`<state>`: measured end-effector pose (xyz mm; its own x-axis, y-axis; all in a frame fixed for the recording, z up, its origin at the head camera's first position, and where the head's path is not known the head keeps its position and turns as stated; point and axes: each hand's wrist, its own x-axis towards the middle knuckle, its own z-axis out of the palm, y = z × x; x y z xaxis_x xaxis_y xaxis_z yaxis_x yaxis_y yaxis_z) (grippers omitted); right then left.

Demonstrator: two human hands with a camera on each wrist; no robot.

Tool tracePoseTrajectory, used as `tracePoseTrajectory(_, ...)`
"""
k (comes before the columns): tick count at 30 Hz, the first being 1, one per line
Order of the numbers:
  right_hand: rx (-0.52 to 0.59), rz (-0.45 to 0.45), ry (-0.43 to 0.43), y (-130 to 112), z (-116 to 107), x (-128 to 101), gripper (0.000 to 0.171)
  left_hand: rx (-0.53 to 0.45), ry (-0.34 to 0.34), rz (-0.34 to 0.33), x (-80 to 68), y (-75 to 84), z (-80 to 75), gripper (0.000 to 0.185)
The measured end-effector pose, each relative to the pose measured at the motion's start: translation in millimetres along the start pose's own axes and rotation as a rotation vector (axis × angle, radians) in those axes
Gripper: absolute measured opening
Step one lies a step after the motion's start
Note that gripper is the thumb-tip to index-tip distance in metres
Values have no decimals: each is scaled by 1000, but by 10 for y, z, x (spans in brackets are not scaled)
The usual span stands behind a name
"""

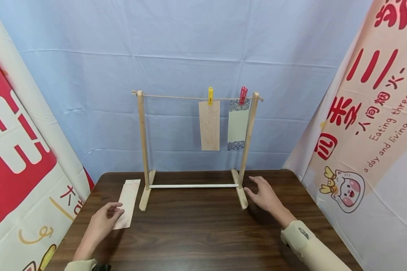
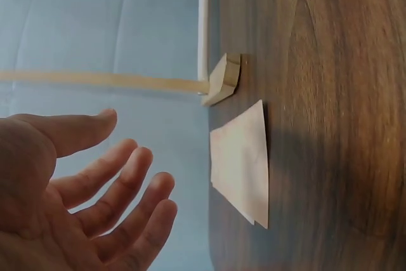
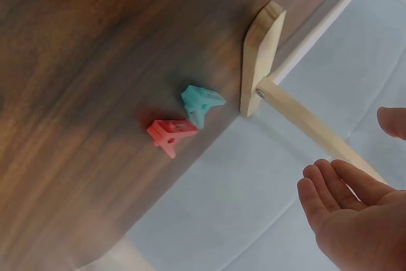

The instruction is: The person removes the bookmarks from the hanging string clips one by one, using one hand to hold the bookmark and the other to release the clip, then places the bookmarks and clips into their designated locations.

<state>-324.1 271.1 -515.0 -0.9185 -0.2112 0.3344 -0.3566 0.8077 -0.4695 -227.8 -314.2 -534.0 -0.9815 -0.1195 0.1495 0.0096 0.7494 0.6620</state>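
2 cards (image 1: 209,125) pegged on rack (image 1: 143,150); left hand (image 1: 101,222) fingers relaxed by loose card (image 1: 127,203), right hand (image 1: 264,195) released over bench (image 1: 196,233).

Pale pink paper card (image 1: 127,203), flat on dark table, lengthwise beside rack's left foot

Two cards (image 1: 209,125) pegged on the rack's string (image 1: 190,97) (yellow and red pegs), printed banners (image 1: 369,113) alongside

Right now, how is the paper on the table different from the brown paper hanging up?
The table paper lies flat beside the left hand; the hanging brown paper dangles upright from a yellow clip. The table paper looks pale pinkish, the hanging paper tan. Both are long, narrow strips.
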Motion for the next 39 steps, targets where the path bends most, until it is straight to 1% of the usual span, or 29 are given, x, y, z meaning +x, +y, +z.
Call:
tracePoseTrajectory(7,1,-12,9,-73,-38,28,56,-29,36,63,4,116,22,32)
tracePoseTrajectory(12,-4,-36,20,-142,-64,66,57,-46,65,86,21,228,39,33)
tracePoseTrajectory(17,-21,-34,10,-203,-102,92,57,-79,74,118,58,314,61,32)
tracePoseTrajectory(21,-19,-35,0,-263,-148,111,56,-94,72,139,89,355,81,32)
tracePoseTrajectory(26,-3,-37,-1,-339,-220,144,56,-108,57,160,133,427,102,38)
tracePoseTrajectory(29,2,-41,11,-373,-257,170,57,-119,41,163,159,487,112,42)
tracePoseTrajectory(33,9,-66,30,-426,-294,208,57,-138,24,166,187,562,130,41)
tracePoseTrajectory(39,8,-71,21,-511,-338,248,58,-176,14,178,229,652,196,41)
